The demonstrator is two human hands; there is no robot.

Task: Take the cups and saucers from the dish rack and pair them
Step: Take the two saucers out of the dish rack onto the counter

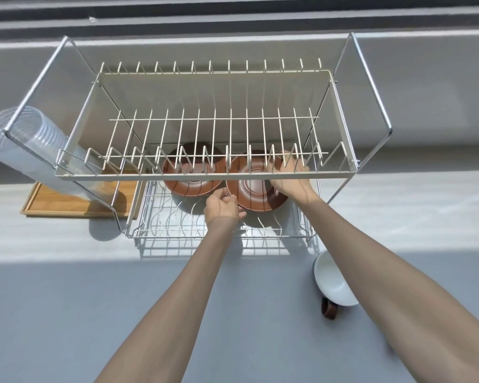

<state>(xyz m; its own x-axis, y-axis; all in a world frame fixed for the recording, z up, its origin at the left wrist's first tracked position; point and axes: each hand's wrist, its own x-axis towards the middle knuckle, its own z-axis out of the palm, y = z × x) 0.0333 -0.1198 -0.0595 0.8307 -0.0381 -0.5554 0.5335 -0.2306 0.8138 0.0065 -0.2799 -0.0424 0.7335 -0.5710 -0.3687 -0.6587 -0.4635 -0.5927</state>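
Note:
Two brown saucers stand in the lower tier of the two-tier dish rack (pixel 67 172). The left saucer (pixel 191 186) leans behind the upper tier's wires. Both hands hold the right saucer (pixel 256 194): my left hand (pixel 223 210) pinches its lower left rim, and my right hand (pixel 289 175) grips its upper right rim under the upper shelf. A cup (pixel 333 283), white inside with a brown handle, stands on the counter to the right, in front of the rack.
A stack of clear plastic cups (pixel 33 145) lies tilted at the left over a wooden tray (pixel 67 205). The rack's upper tier holds nothing. A grey wall runs behind the rack, and the grey counter (pixel 94 299) stretches in front.

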